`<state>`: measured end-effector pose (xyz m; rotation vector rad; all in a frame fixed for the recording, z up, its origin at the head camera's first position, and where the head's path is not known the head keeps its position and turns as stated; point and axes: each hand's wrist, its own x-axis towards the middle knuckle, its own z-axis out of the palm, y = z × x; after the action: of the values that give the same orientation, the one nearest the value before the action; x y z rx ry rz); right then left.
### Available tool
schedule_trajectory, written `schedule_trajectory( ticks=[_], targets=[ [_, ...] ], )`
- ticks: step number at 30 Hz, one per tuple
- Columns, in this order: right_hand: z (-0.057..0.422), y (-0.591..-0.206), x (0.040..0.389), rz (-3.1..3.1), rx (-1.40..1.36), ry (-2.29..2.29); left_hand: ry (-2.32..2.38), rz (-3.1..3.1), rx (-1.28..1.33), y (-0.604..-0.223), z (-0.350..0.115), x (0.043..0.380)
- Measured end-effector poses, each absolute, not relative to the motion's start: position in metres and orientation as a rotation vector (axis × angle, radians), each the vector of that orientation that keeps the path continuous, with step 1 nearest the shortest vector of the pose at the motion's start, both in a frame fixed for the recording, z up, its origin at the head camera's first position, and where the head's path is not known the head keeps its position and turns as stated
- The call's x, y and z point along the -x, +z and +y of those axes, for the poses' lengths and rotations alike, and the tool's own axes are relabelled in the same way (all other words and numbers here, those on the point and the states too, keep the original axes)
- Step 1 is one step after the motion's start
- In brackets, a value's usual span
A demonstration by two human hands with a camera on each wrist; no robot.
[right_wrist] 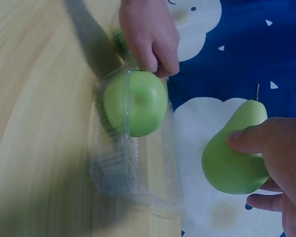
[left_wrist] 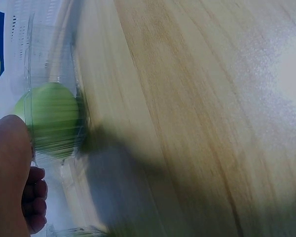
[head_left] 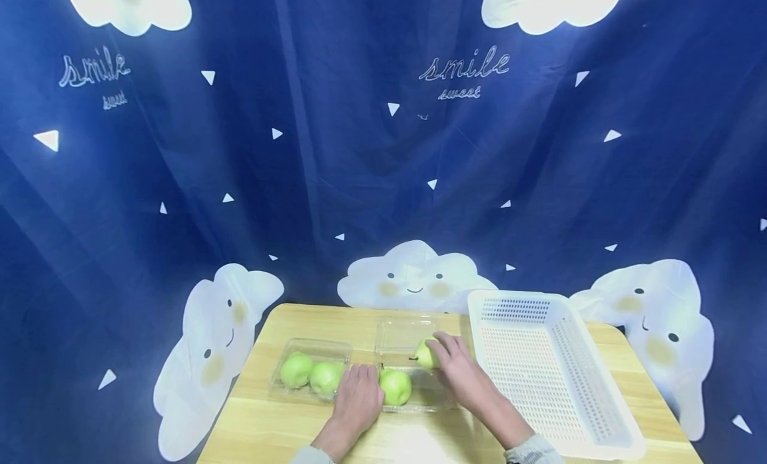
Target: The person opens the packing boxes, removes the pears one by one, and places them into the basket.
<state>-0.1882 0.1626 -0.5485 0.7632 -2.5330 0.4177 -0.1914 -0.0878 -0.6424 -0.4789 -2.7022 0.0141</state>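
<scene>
Head view: your left hand [head_left: 358, 399] grips the left end of the open clear box [head_left: 424, 392], beside the green apple [head_left: 395, 387] inside; your right hand [head_left: 460, 369] grasps a pear [head_left: 426, 355] over that box. Left of it on the worktop [head_left: 263, 427] lies a second clear box [head_left: 320, 347] with two apples [head_left: 296, 369]; right of it, a white basket [head_left: 521, 364].

Left wrist view: your fingers curl at the open clear box's end.

Right wrist view: the pear, pinched by your thumb and fingers, is apart from it.
</scene>
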Motion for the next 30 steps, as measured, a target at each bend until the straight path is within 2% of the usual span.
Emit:
schedule_trajectory(
  ticks=[9, 30],
  targets=[
    [0.174, -0.537, 0.188, -2.487, -0.605, 0.535, 0.011, -2.706, 0.477, -0.645, -0.088, 0.192],
    [0.206, -0.526, 0.193, -2.33, -0.526, 0.632, -0.023, -2.728, 0.483, -0.65, -0.088, 0.195]
  ],
)
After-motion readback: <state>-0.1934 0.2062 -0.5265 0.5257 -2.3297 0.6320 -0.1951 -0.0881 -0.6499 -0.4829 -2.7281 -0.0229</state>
